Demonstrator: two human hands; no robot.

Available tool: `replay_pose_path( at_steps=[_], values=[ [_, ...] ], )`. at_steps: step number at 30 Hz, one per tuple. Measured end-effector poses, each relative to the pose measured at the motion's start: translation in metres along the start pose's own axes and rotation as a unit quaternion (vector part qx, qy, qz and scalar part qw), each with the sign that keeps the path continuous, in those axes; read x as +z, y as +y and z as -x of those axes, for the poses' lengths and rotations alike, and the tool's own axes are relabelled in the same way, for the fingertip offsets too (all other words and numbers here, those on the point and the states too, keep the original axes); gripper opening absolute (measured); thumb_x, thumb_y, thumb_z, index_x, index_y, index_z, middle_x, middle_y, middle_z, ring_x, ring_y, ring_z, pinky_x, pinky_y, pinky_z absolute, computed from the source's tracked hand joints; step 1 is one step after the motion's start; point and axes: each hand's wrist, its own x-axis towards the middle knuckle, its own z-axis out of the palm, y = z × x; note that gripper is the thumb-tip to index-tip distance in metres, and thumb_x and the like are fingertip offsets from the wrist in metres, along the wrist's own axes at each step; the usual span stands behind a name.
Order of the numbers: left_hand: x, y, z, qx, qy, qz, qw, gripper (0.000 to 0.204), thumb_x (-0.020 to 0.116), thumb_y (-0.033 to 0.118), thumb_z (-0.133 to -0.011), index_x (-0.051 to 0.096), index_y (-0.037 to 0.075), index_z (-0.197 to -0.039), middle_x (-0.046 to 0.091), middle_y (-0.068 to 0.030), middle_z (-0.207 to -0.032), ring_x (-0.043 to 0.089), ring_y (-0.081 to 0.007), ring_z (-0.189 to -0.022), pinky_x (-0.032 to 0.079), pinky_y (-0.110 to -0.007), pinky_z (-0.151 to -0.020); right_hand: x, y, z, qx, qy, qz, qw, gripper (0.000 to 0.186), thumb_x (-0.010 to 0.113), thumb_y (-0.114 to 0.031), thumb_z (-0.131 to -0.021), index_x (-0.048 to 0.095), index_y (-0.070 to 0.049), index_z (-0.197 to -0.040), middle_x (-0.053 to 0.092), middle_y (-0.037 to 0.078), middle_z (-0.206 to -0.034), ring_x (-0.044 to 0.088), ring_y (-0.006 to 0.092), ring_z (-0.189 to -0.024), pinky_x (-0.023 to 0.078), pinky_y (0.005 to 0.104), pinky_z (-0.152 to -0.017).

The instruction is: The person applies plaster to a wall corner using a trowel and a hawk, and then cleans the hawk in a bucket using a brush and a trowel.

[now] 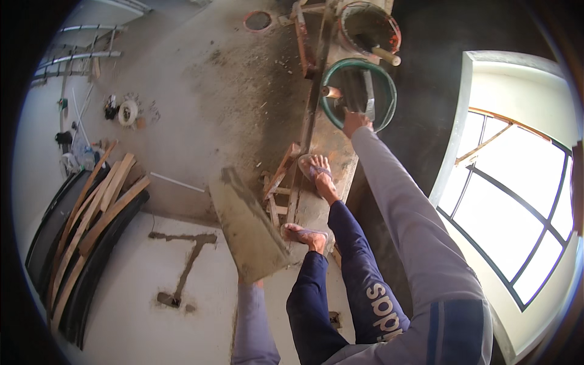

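Observation:
My right hand (pixel 356 123) is at the near rim of a green bucket (pixel 392 97), its fingers curled. Inside the bucket, a grey metal strip (pixel 370 94), perhaps a trowel blade seen edge-on, stands close to these fingers. I cannot make out what they grip. A short wooden handle (pixel 332 92) shows at the bucket's left side. Low in the view, my left hand (pixel 250 282) is mostly hidden under a long, mortar-stained board (pixel 249 228), which it holds up from below, tilted.
I stand in sandals on a narrow plank (pixel 310 210) over wooden trestles (pixel 281 173). Another bucket (pixel 399 33) with a wooden-handled tool (pixel 387 56) stands beyond the green one. A window (pixel 511 194) is at right. Timber strips (pixel 91 225) lie at left, and a round container (pixel 258 22) stands below.

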Motion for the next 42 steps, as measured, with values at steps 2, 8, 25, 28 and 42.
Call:
replay_pose_path(
  at_steps=[2, 8, 25, 28, 42],
  values=[
    [0.020, 0.006, -0.023, -0.007, -0.038, 0.051, 0.998, 0.029, 0.049, 0.020, -0.094, 0.055, 0.003, -0.116, 0.064, -0.0118, -0.112, 0.063, -0.0252, -0.097, 0.055, -0.039, -0.081, -0.006, 0.000, -0.008, 0.022, -0.074, 0.041, 0.996, 0.031, 0.049, -0.018, -0.089, 0.062, -0.007, -0.116, 0.068, 0.018, -0.104, 0.065, 0.0355, -0.099, 0.054, 0.0461, -0.081],
    [0.082, 0.037, -0.064, -0.031, -0.119, 0.185, 0.975, 0.028, 0.047, 0.021, -0.096, 0.056, 0.003, -0.116, 0.064, -0.0116, -0.111, 0.064, -0.0252, -0.097, 0.056, -0.039, -0.079, -0.111, 0.014, 0.123, -0.121, 0.055, -0.169, 0.977, 0.023, 0.049, -0.013, -0.088, 0.062, -0.004, -0.105, 0.065, 0.022, -0.093, 0.062, 0.0411, -0.090, 0.049, 0.0476, -0.077],
    [0.045, 0.093, 0.058, 0.102, -0.123, -0.177, 0.971, 0.034, 0.047, 0.025, -0.096, 0.053, 0.003, -0.121, 0.064, -0.0081, -0.113, 0.062, -0.0245, -0.101, 0.053, -0.040, -0.084, -0.181, -0.192, 0.184, -0.392, 0.104, -0.059, 0.912, 0.023, 0.055, -0.008, -0.077, 0.062, -0.007, -0.099, 0.059, 0.019, -0.082, 0.064, 0.0363, -0.080, 0.053, 0.0459, -0.067],
    [0.017, 0.097, 0.088, 0.092, -0.102, -0.152, 0.979, 0.033, 0.047, 0.024, -0.096, 0.052, 0.003, -0.122, 0.063, -0.0078, -0.113, 0.062, -0.0244, -0.102, 0.053, -0.040, -0.084, -0.222, -0.203, 0.212, -0.382, 0.108, -0.085, 0.914, 0.018, 0.054, -0.010, -0.079, 0.062, -0.006, -0.095, 0.060, 0.019, -0.082, 0.065, 0.0359, -0.078, 0.053, 0.0449, -0.065],
    [-0.042, 0.101, 0.169, 0.075, -0.092, -0.125, 0.985, 0.032, 0.049, 0.020, -0.096, 0.052, 0.005, -0.123, 0.063, -0.0062, -0.115, 0.061, -0.0238, -0.104, 0.051, -0.039, -0.088, -0.197, -0.221, 0.280, -0.363, 0.131, -0.138, 0.912, 0.030, 0.050, -0.010, -0.084, 0.055, -0.008, -0.114, 0.062, 0.021, -0.089, 0.063, 0.0395, -0.079, 0.051, 0.0491, -0.068]
  ],
)
